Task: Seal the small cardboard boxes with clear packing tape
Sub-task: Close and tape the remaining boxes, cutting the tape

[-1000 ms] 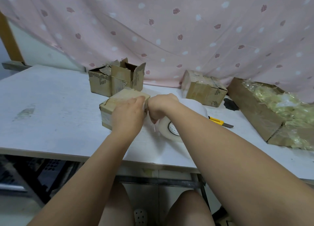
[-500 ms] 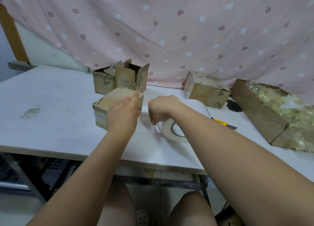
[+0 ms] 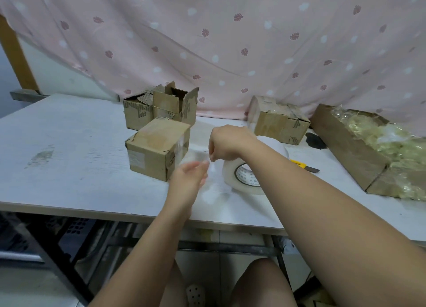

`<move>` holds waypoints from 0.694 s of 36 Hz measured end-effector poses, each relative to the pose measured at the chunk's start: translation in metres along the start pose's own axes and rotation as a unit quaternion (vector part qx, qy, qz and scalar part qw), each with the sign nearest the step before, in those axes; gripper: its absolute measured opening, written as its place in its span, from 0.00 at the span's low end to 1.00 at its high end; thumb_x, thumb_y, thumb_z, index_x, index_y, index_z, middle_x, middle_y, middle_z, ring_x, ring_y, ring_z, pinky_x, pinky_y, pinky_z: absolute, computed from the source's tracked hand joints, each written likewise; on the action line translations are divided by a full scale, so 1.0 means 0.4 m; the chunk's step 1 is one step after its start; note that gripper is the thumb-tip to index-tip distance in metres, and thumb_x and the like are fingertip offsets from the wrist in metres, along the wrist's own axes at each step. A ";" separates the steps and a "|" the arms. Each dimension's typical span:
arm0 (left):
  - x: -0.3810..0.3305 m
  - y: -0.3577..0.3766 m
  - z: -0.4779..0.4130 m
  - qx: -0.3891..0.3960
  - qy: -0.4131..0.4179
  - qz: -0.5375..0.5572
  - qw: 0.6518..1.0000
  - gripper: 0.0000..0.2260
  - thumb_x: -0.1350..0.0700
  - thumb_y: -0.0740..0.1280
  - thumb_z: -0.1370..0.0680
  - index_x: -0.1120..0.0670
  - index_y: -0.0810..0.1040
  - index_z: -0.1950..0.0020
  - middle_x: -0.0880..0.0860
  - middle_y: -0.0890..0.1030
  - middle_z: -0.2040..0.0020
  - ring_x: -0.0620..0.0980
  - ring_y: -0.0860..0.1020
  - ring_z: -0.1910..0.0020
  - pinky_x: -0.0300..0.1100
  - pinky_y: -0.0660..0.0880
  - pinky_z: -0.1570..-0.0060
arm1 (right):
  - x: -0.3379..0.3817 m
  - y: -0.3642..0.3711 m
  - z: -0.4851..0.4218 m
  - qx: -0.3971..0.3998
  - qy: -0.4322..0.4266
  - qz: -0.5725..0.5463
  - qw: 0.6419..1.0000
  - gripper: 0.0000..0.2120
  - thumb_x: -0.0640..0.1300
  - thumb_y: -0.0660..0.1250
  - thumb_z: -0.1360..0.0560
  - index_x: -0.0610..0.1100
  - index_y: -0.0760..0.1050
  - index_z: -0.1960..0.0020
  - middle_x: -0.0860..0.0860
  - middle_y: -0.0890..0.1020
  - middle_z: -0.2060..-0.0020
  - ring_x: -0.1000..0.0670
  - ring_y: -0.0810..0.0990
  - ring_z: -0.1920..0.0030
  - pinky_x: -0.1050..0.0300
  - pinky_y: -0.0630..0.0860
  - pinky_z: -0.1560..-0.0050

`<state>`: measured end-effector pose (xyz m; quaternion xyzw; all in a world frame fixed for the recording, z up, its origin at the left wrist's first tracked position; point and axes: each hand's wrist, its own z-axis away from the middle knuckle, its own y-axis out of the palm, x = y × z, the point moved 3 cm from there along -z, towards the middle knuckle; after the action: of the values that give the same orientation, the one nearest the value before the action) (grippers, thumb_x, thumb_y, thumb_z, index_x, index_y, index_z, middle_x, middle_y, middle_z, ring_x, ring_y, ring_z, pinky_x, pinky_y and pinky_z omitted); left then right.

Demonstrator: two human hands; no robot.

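Tape strip [image 3: 196,155], clear and hard to make out, stretches from the right side of the small box [image 3: 156,150] across to your right hand [image 3: 227,145]. Your right hand is knuckles up with the fingers curled under, and it seems to pinch the strip's end at the fingertips. Your left hand [image 3: 189,177] is motion-blurred. Its fingers are out straight and grip nothing, and it sits just below the strip, near the box's front right corner. I cannot tell whether it touches the tape.

The small box stands on the white table [image 3: 69,168], flaps closed, with a glossy band of tape over its top. The tape roll [image 3: 242,177] lies on the table just right of your left hand, partly under your right forearm, with its printed core facing you.

Behind the small box two open boxes [image 3: 161,106] stand side by side with their flaps up. A taped box [image 3: 280,122] sits at the back right near the curtain [image 3: 230,41]. A yellow utility knife [image 3: 302,165] lies beside the roll, past your forearm. A black patch [image 3: 315,141] marks the table behind the knife. A long carton [image 3: 345,150] at the far right holds crumpled plastic bags [image 3: 391,145].
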<state>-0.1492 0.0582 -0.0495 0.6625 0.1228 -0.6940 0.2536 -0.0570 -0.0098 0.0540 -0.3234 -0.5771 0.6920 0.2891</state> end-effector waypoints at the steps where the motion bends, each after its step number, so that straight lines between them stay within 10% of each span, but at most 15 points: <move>1: 0.006 0.009 -0.004 0.017 -0.028 0.053 0.998 0.14 0.52 0.68 0.22 0.59 0.77 0.41 0.53 0.82 0.49 0.48 0.82 0.48 0.36 0.77 0.48 | -0.002 -0.001 0.003 -0.004 0.002 -0.003 1.000 0.11 0.49 0.69 0.24 0.50 0.79 0.42 0.52 0.82 0.49 0.47 0.79 0.46 0.53 0.73 0.51; 6: 0.013 0.049 -0.015 0.059 -0.098 0.156 0.981 0.05 0.59 0.69 0.22 0.61 0.78 0.50 0.57 0.83 0.53 0.48 0.82 0.53 0.39 0.78 0.47 | 0.012 0.002 0.017 -0.023 0.004 0.014 1.000 0.12 0.42 0.67 0.24 0.50 0.78 0.42 0.52 0.82 0.50 0.47 0.79 0.49 0.56 0.70 0.56; 14: -0.001 0.060 -0.029 0.042 -0.121 0.152 0.980 0.19 0.65 0.67 0.22 0.61 0.69 0.32 0.57 0.79 0.54 0.48 0.76 0.63 0.37 0.76 0.63 | 0.052 0.011 0.031 -0.044 -0.026 0.057 0.997 0.14 0.38 0.64 0.25 0.49 0.78 0.42 0.50 0.75 0.58 0.46 0.74 0.56 0.55 0.68 0.57; 25: 0.023 0.064 -0.037 0.067 -0.102 0.213 0.969 0.14 0.68 0.63 0.21 0.65 0.72 0.36 0.57 0.82 0.52 0.49 0.81 0.54 0.41 0.76 0.47 | 0.032 0.002 0.032 -0.022 -0.033 0.025 0.999 0.14 0.40 0.65 0.25 0.50 0.78 0.41 0.50 0.81 0.48 0.47 0.78 0.49 0.55 0.71 0.55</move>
<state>-0.1233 0.0425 -0.0555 0.6145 -0.0945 -0.6945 0.3622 -0.0750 -0.0078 0.0533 -0.3208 -0.5931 0.6966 0.2450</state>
